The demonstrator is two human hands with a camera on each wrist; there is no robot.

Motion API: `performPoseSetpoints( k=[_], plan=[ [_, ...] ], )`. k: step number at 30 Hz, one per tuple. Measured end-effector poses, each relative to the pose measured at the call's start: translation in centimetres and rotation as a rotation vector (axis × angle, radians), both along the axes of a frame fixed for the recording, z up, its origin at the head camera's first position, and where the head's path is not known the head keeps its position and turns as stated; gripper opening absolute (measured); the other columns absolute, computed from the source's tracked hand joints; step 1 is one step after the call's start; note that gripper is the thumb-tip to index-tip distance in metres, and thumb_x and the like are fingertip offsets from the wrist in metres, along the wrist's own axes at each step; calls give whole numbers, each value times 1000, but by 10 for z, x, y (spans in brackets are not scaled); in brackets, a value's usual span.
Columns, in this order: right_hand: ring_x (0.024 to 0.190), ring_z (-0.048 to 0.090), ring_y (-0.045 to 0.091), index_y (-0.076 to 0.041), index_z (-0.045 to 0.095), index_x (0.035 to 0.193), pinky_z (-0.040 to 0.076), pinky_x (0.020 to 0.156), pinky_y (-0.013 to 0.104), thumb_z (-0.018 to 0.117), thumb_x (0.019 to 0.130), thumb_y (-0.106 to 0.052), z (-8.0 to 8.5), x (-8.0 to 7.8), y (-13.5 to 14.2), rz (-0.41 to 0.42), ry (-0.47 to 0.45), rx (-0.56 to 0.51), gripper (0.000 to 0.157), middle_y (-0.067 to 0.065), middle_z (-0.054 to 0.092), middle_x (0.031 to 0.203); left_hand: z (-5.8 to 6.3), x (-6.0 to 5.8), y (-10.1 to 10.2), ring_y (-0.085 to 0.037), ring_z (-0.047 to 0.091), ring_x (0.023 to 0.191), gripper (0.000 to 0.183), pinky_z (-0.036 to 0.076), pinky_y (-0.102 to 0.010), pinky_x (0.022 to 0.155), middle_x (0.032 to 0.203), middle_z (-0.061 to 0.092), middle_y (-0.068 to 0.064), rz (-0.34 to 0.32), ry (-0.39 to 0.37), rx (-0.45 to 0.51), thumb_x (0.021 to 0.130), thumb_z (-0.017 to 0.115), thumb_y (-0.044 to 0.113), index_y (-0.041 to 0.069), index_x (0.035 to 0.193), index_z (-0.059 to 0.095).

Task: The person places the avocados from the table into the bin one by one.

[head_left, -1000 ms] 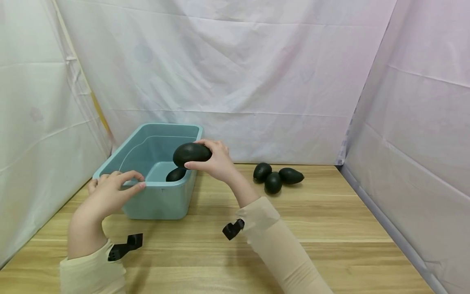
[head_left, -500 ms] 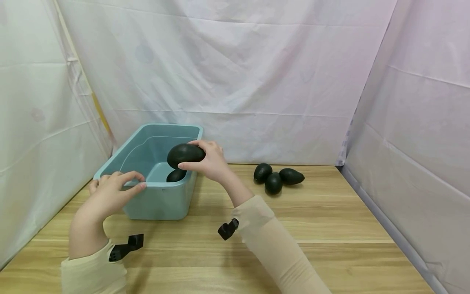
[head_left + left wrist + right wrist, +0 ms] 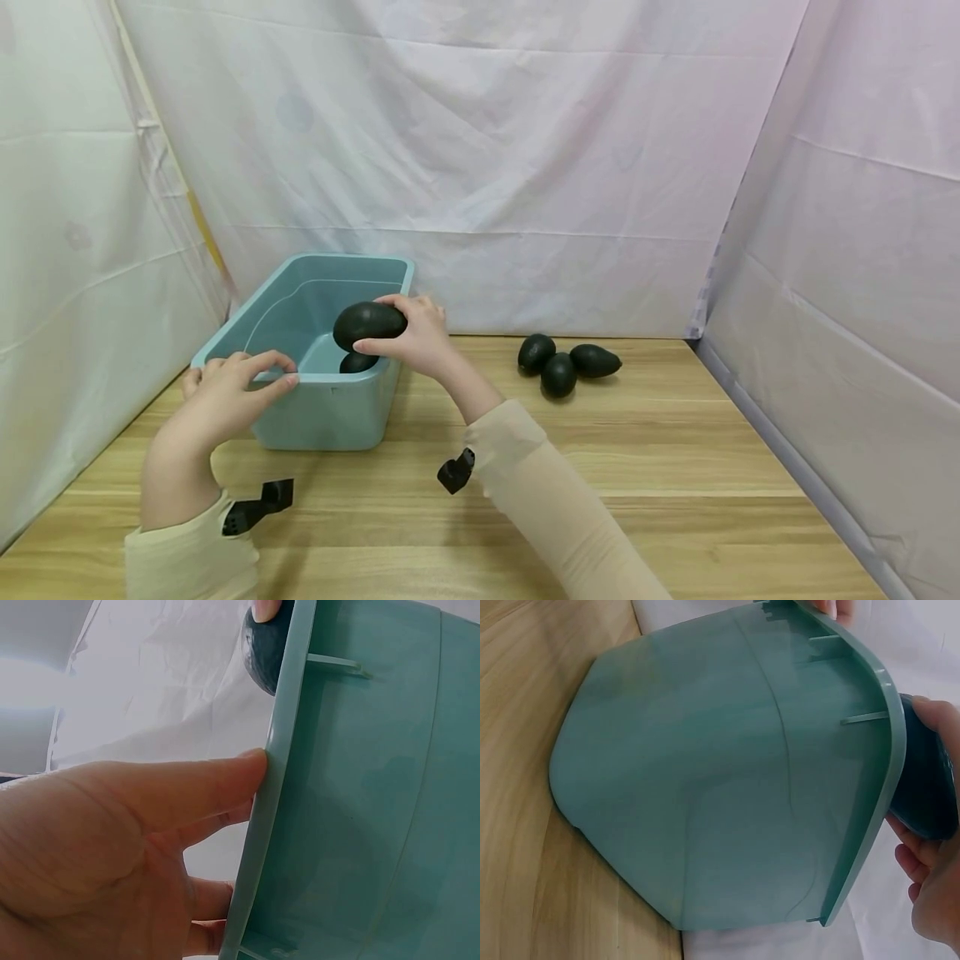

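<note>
My right hand (image 3: 426, 337) grips a dark avocado (image 3: 365, 323) between thumb and fingers, over the near right corner of a blue-green plastic tub (image 3: 322, 421). Just under it a second avocado (image 3: 357, 363) lies inside the tub, partly hidden. My left hand (image 3: 225, 396) holds the tub's near rim by the left corner. In the left wrist view its thumb (image 3: 217, 780) touches the rim, with other fingers partly hidden behind it. The held avocado (image 3: 924, 780) shows beyond the rim in the right wrist view.
Three more avocados, one of them a pointed avocado (image 3: 596, 360), lie close together on the wooden table (image 3: 645, 467), right of the tub. White sheeting (image 3: 480, 150) hangs behind and at both sides.
My right hand has carried the avocado left and slightly down, further over the tub's inside. My left hand stays on the rim.
</note>
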State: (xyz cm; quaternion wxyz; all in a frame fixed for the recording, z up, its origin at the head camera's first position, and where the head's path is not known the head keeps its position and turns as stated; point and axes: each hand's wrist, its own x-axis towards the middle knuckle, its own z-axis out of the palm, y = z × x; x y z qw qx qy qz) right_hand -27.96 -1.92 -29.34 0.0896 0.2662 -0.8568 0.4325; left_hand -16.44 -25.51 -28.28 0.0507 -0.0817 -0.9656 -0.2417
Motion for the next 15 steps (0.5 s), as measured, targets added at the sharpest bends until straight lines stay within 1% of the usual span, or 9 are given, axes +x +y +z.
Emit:
performPoseSetpoints(
  k=[2,6,15],
  plan=[
    [114,36,16,-28,61,121,33,87,42,80,72,-50,-2,0,-2,-4,10,5,56,-9,58,107,0,0,0,-52,34,104,36,0,-75,89,100,50,-16,-1,1,-3,99,50,43,13,116,59],
    [114,37,17,-26,61,121,31,88,41,79,73,-49,-3,0,-6,3,42,36,56,-8,59,108,0,0,0,-53,33,105,36,-2,-75,90,101,50,-17,0,1,-2,99,50,43,12,116,59],
    [110,40,16,-24,59,125,29,95,40,78,74,-53,-6,1,-17,4,83,111,62,-7,60,112,-1,-1,0,-53,33,106,34,-3,-76,90,102,51,-18,-1,11,0,99,51,42,13,114,60]
  ],
)
